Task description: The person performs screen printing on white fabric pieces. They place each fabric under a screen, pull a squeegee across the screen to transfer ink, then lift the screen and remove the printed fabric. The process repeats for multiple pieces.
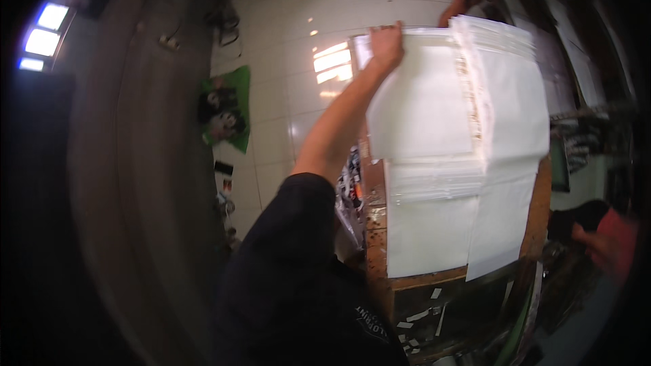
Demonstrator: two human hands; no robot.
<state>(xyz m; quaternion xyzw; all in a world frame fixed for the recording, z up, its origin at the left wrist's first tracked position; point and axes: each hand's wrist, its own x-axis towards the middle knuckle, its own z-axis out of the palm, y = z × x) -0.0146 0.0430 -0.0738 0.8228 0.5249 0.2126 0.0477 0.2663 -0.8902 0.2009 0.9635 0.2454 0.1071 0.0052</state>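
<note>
Reaching up from the lower middle in a black sleeve, my left hand (387, 46) is at the far left edge of a wide white sheet (420, 95). Its fingers are bent round the edge of the paper. Beside it on the right lies another stack of white sheets (515, 88), overlapping it along a rough, brownish seam. Nearer to me, more white sheets (430, 234) rest in a layered pile on a worn wooden table (376, 230). My right hand does not show.
Another person's arm (456, 8) is beside the far edge of the paper. At the right, a blurred hand (595, 242) shows by a red garment. Paper scraps (417, 315) lie on a dark surface below the table. A green bag (241, 105) sits on the tiled floor (271, 95).
</note>
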